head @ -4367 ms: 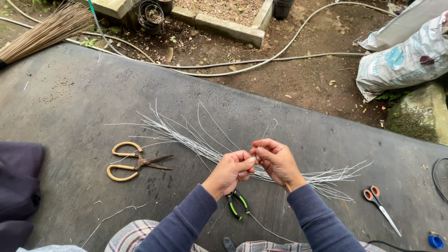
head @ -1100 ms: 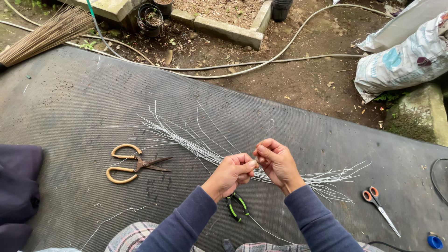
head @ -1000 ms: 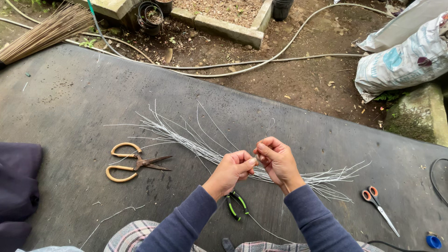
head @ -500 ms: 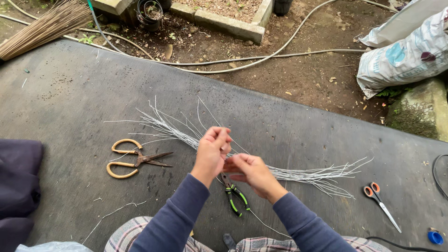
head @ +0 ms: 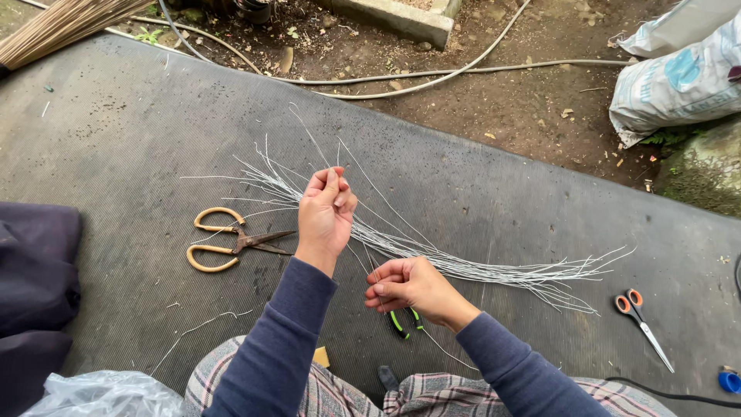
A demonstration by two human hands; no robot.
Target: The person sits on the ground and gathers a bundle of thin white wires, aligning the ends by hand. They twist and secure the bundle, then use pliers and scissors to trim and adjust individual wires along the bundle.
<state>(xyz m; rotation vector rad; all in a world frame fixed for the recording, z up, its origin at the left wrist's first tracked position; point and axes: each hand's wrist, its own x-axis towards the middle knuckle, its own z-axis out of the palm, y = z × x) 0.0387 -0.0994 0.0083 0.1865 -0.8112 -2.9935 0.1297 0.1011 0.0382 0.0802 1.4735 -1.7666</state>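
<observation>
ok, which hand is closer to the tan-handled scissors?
Left. The left hand is raised just right of the tan-handled scissors, pinching a thin wire. The right hand sits lower and farther right, beside the green-handled pliers.

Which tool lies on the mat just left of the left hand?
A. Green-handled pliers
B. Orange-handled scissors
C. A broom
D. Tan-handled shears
D: the tan-handled shears lie on the mat just left of the left hand, which pinches a wire from the bundle.
</observation>
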